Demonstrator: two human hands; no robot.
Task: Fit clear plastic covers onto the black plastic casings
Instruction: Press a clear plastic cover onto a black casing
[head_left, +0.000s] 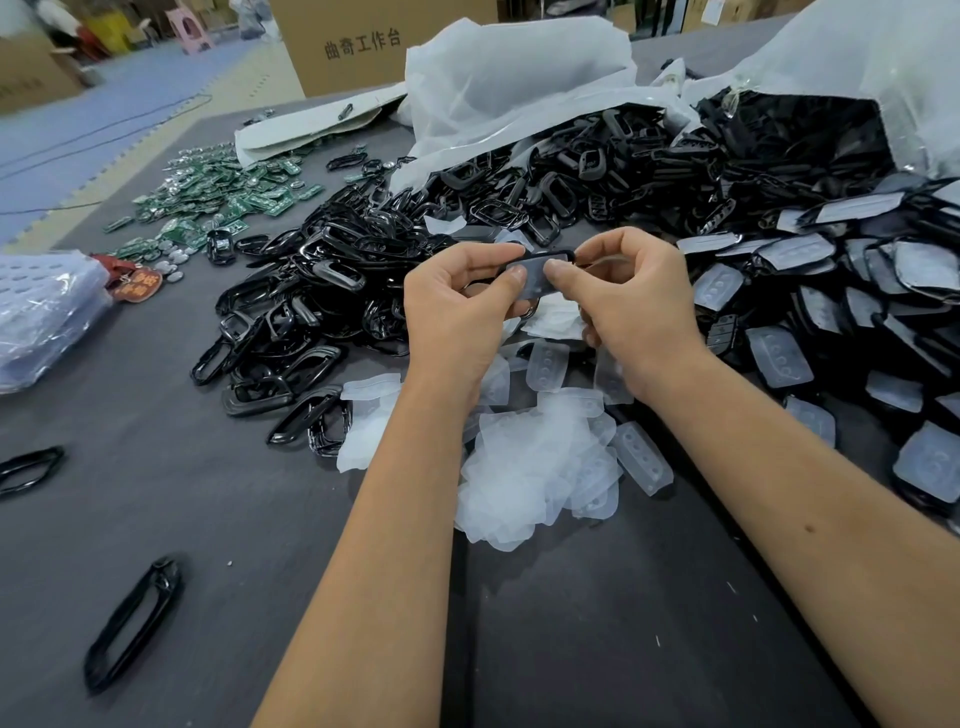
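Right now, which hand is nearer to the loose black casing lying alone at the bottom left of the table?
Left. The left hand is raised mid-table, up and right of that casing; the right hand is farther right. Both pinch the casing being fitted.

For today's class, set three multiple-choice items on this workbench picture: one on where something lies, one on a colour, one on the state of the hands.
1. Where does the pile of loose clear covers lie?
A. Under the forearms, near the person
B. Inside the cardboard box
C. On the blue floor

2. What colour are the small circuit boards at far left?
A. Red
B. Green
C. Yellow

3. What are the left hand and right hand doing?
A. Resting flat on the table
B. Both hanging idle
C. Together pinching one black casing with a clear cover on it

Answers: 1 A, the pile sits on the grey table between the forearms; 2 B, the boards are plainly green; 3 C, both thumbs press on the cover while fingers curl behind the casing.
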